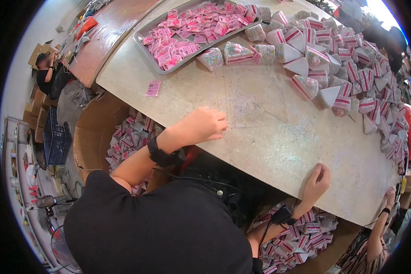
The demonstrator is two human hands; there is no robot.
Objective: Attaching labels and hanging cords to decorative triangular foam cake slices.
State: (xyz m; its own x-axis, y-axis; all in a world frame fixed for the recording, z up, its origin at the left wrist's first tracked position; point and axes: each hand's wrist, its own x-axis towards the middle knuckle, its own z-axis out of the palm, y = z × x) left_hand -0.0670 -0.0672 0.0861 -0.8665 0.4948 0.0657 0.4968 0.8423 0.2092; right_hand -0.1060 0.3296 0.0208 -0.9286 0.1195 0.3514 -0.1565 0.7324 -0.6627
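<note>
My left hand [201, 125] rests on the pale, scuffed table [269, 137] with its fingers curled under and nothing visible in it. My right hand [317, 179] lies palm down at the near table edge, holding nothing. Both wrists wear black bands. A heap of triangular packets [347, 59] with pink-striped tops covers the far right of the table, well beyond both hands. A metal tray [144, 33] full of small pink sachets stands at the far edge. One pink sachet [153, 88] lies alone to the left.
Below the table on my left, a cardboard box [89, 137] holds more striped packets; another heap of packets [301, 242] lies under my right arm. Another person's hand [389, 196] reaches in at the lower right. A person [48, 75] in black sits far left by a brown table.
</note>
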